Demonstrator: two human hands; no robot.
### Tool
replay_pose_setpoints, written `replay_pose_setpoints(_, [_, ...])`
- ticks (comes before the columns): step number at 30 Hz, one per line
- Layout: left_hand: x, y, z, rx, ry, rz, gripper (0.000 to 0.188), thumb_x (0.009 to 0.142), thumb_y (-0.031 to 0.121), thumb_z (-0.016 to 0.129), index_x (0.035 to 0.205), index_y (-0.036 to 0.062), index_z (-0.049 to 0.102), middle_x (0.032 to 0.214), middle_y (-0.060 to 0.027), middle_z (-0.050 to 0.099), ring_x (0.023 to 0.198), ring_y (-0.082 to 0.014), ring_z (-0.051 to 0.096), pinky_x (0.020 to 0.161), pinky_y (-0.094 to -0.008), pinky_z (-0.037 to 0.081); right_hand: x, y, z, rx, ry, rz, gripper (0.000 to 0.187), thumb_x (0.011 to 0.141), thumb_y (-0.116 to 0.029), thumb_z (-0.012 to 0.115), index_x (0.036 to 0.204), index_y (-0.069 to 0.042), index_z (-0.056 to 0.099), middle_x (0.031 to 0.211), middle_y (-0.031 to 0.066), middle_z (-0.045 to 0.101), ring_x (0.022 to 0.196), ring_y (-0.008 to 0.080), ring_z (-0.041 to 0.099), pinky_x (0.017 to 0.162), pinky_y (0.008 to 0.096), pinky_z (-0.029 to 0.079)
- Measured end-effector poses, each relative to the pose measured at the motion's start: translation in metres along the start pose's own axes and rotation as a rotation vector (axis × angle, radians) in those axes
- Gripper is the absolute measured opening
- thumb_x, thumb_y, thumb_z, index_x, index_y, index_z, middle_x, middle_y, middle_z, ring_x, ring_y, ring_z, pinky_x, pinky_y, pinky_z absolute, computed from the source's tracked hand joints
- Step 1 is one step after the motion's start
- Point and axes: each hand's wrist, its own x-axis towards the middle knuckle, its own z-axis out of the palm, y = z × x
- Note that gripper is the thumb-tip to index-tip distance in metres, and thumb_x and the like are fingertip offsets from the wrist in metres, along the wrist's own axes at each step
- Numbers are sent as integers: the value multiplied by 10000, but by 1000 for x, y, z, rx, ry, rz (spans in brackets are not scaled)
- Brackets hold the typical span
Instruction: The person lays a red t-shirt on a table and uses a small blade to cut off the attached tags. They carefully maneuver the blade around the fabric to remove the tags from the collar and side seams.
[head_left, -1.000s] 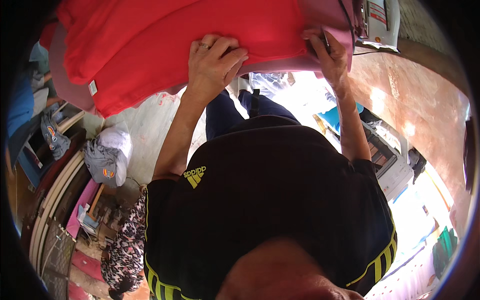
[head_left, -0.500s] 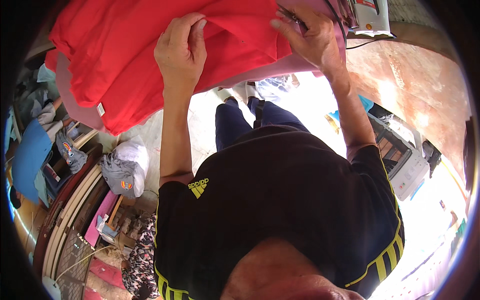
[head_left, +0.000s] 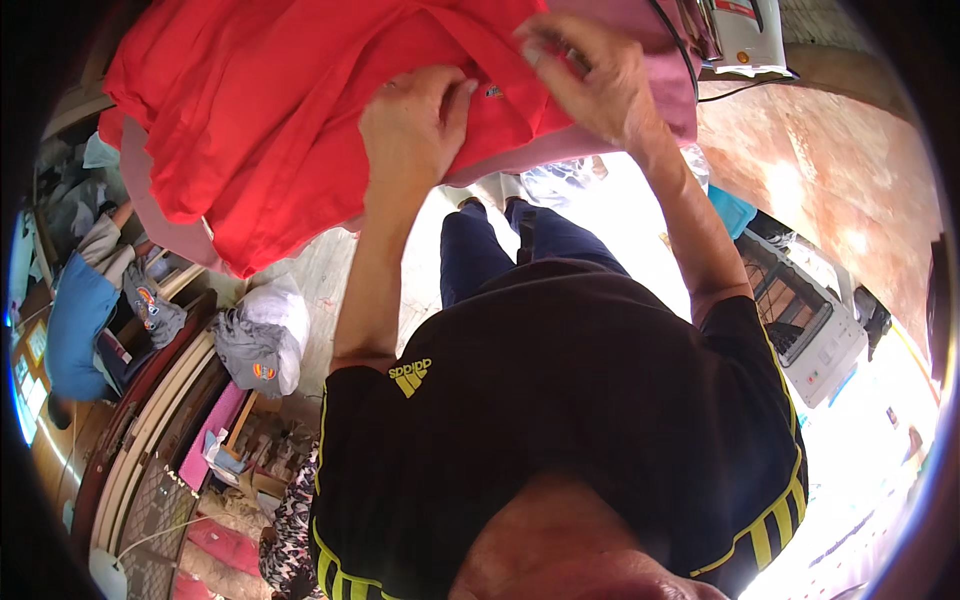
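Red fabric (head_left: 270,110), loose and folded, lies over a dusty pink covered table (head_left: 672,105). My left hand (head_left: 415,120) is closed at the near part of the fabric, thumb and fingers pinching it. Beside its fingertips a small light and dark patch (head_left: 493,91) shows on the red. Just right of it, my right hand (head_left: 595,80) hovers over the fabric with its fingers curled. A small dark metal tool (head_left: 577,60), perhaps thread snips, sits mostly hidden in that palm; the hand is slightly blurred.
A white appliance (head_left: 748,40) with a dark cord stands beyond the table's right end. A grey boxy machine (head_left: 815,340) is at right. Left are stacked curved boards (head_left: 150,400), a grey printed cloth on a white bag (head_left: 250,345), and a person in blue (head_left: 80,330). Another person's patterned garment (head_left: 295,530) shows lower left.
My left hand has moved right and nearer along the fabric. My right hand has shifted slightly left and nearer, so the tool shows less. The small patch on the red shows more clearly.
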Motion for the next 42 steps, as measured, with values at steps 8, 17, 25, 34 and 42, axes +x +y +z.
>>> replay_pose_setpoints(8, [21,-21,12,-187,33,262,382,815,-112,549,1130,39,703,1088,-153,695,892,-344,658,797,-425,537,-4,6,2,-424,-481,-248,244,813,-160,640,1050,-131,689,974,37,693,901,256,683,744,406,565])
replay_pose_setpoints(17, [25,4,19,-217,-109,143,335,756,67,784,1080,38,703,955,-120,672,893,-273,662,830,-355,536,-22,36,-18,-131,-185,38,216,815,-122,728,1017,-60,682,882,120,710,757,297,699,676,372,565])
replay_pose_setpoints(25, [21,13,38,-54,-37,192,144,783,165,776,882,90,703,862,-40,616,763,-264,645,694,-409,529,-35,30,-6,-36,-41,189,340,838,-166,750,1124,-47,608,922,144,725,849,271,736,739,364,579])
replay_pose_setpoints(34, [32,-1,34,-199,-81,129,32,863,40,666,891,29,654,835,-99,641,694,-240,638,649,-363,506,-35,19,-10,-143,-118,11,249,903,-145,692,1092,-31,576,962,155,706,880,337,705,733,419,568])
replay_pose_setpoints(42, [31,3,32,-314,-120,52,38,861,-17,625,880,11,642,821,-71,630,660,-168,610,619,-309,486,-29,17,0,-264,-108,-12,195,878,-112,695,1026,-41,588,898,126,693,811,331,697,691,423,559])
